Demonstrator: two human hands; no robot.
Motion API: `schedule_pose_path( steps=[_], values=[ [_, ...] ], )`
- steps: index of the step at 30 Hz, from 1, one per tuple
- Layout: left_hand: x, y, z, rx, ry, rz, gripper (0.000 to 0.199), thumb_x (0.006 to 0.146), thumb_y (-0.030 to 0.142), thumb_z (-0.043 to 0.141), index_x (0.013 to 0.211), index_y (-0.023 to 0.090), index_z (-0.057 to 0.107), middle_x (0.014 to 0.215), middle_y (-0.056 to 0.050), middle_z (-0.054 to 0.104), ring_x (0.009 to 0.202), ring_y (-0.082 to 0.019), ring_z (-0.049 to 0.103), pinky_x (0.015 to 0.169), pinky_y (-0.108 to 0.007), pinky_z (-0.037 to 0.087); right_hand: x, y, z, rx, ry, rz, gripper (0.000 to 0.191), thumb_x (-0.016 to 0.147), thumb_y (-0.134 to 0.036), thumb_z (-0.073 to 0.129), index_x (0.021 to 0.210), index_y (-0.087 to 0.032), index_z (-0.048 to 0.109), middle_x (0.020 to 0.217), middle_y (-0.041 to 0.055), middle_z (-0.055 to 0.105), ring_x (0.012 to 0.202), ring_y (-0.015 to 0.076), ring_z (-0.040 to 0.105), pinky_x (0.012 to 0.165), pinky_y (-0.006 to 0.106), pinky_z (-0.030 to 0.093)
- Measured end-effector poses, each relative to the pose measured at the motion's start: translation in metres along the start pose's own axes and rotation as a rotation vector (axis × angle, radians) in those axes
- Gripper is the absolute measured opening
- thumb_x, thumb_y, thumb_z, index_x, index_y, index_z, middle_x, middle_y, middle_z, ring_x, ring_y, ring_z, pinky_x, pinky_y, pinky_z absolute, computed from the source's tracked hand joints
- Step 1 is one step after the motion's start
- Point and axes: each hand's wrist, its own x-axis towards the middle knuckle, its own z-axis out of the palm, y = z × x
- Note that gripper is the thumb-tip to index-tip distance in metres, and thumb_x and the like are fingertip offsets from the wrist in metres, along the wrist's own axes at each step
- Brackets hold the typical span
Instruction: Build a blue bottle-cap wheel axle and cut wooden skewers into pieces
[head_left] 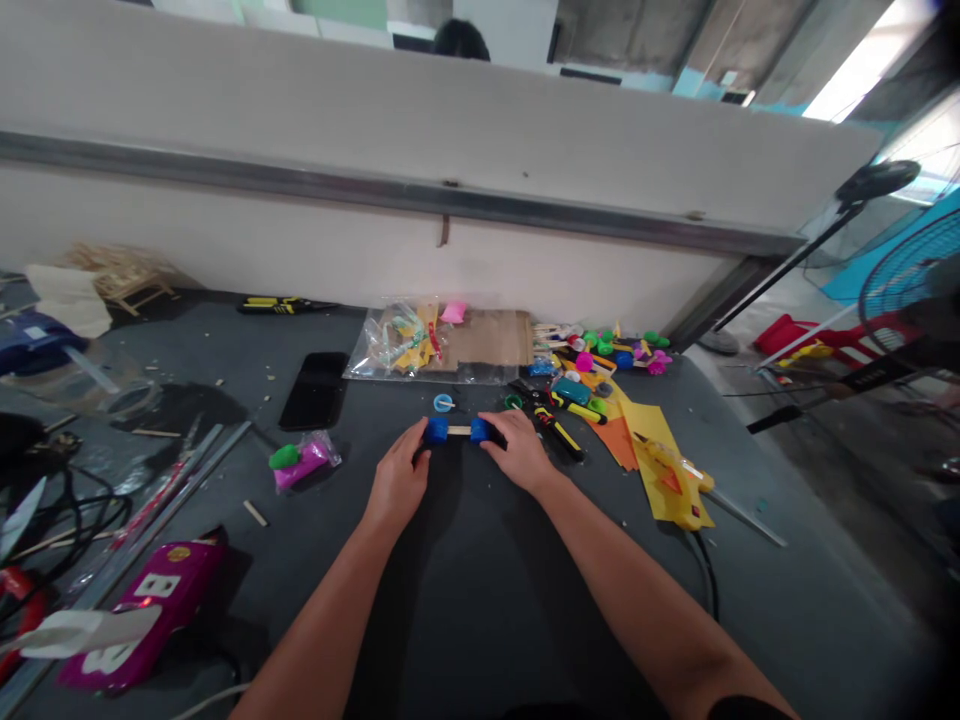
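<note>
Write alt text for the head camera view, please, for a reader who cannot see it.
A person's left hand and right hand hold a blue-ended stick between them at a dark table. A black phone lies to the left; a yellow glue gun lies on yellow paper to the right.

There is one black phone (313,391). Right of the phone are one left hand (396,478), one right hand (523,452), two blue blocks (437,431) and one pale stick (459,431); much farther right, one yellow glue gun (681,485). Nearer than the phone: one purple device (184,582).
</note>
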Motion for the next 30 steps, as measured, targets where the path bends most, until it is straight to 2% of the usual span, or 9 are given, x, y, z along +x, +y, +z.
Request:
schedule_pose_path(
  steps=[5,8,11,13,16,18,22,26,30],
  values=[
    [0.003,-0.002,-0.001,-0.054,0.069,-0.066,0.044,0.082,0.015,0.046,0.126,0.018,0.050,0.125,-0.010,0.057,0.099,-0.019,0.063,0.092,-0.036,0.049,-0.001,-0.001,0.000,-0.005,0.023,-0.007,0.054,0.070,-0.012,0.058,0.123,-0.022,0.049,0.113,0.0070,0.060,0.107,0.0240,0.048,0.097,0.044,0.036],
    [0.006,-0.001,-0.003,-0.049,0.115,-0.091,0.041,0.082,0.018,0.046,0.122,0.017,0.053,0.122,-0.010,0.059,0.098,-0.021,0.064,0.091,-0.037,0.050,-0.001,-0.002,0.000,0.008,0.075,0.014,0.060,0.062,-0.003,0.050,0.121,-0.019,0.046,0.113,0.0076,0.058,0.108,0.0225,0.048,0.098,0.041,0.037],
    [0.008,0.001,-0.005,-0.031,0.173,-0.103,0.038,0.082,0.021,0.047,0.118,0.018,0.055,0.117,-0.009,0.062,0.103,-0.022,0.061,0.093,-0.038,0.047,-0.001,0.000,0.001,0.021,0.171,0.086,0.054,0.063,-0.001,0.044,0.114,-0.017,0.047,0.107,0.0085,0.058,0.103,0.0209,0.051,0.092,0.037,0.043],
    [0.008,0.002,-0.006,-0.096,0.197,-0.131,0.034,0.082,0.024,0.047,0.114,0.017,0.057,0.112,-0.009,0.064,0.100,-0.021,0.062,0.091,-0.036,0.048,-0.002,0.001,0.001,0.027,0.245,0.128,0.047,0.067,0.000,0.041,0.110,-0.017,0.048,0.101,0.0081,0.059,0.098,0.0199,0.053,0.089,0.036,0.045],
    [0.007,0.006,-0.008,-0.254,0.201,-0.239,0.028,0.083,0.032,0.047,0.103,0.017,0.059,0.095,-0.007,0.068,0.080,-0.018,0.067,0.076,-0.031,0.053,-0.004,0.000,-0.001,0.049,0.308,0.145,0.035,0.077,-0.003,0.037,0.105,-0.018,0.052,0.093,0.0067,0.060,0.091,0.0182,0.056,0.086,0.034,0.045],
    [0.005,0.011,-0.012,-0.281,0.192,-0.302,0.026,0.082,0.037,0.048,0.094,0.017,0.060,0.081,-0.003,0.067,0.065,-0.015,0.065,0.064,-0.026,0.052,-0.004,-0.002,-0.002,0.085,0.310,0.146,0.029,0.083,-0.008,0.034,0.101,-0.018,0.054,0.092,0.0063,0.060,0.087,0.0168,0.058,0.083,0.032,0.047],
    [0.000,0.025,-0.022,-0.132,0.141,-0.330,0.026,0.082,0.042,0.048,0.076,0.019,0.058,0.058,0.003,0.060,0.047,-0.012,0.055,0.051,-0.023,0.041,-0.004,-0.005,-0.003,0.110,0.288,0.154,0.026,0.088,-0.016,0.033,0.099,-0.019,0.056,0.090,0.0052,0.062,0.084,0.0154,0.060,0.080,0.029,0.048],
    [-0.005,0.032,-0.028,0.060,0.110,-0.269,0.037,0.088,0.044,0.037,0.065,0.020,0.055,0.047,0.003,0.052,0.051,-0.014,0.053,0.053,-0.024,0.035,-0.010,-0.010,-0.011,0.023,0.240,0.204,0.025,0.092,-0.026,0.034,0.101,-0.022,0.057,0.079,0.0011,0.065,0.077,0.0152,0.062,0.075,0.026,0.047],
    [-0.010,0.035,-0.031,0.182,0.058,-0.195,0.039,0.089,0.044,0.035,0.061,0.021,0.051,0.051,0.002,0.053,0.054,-0.015,0.052,0.054,-0.024,0.032,-0.022,-0.007,-0.037,-0.118,0.236,0.245,0.026,0.092,-0.038,0.037,0.095,-0.025,0.060,0.081,0.0001,0.068,0.073,0.0161,0.063,0.068,0.024,0.045]
  ],
)
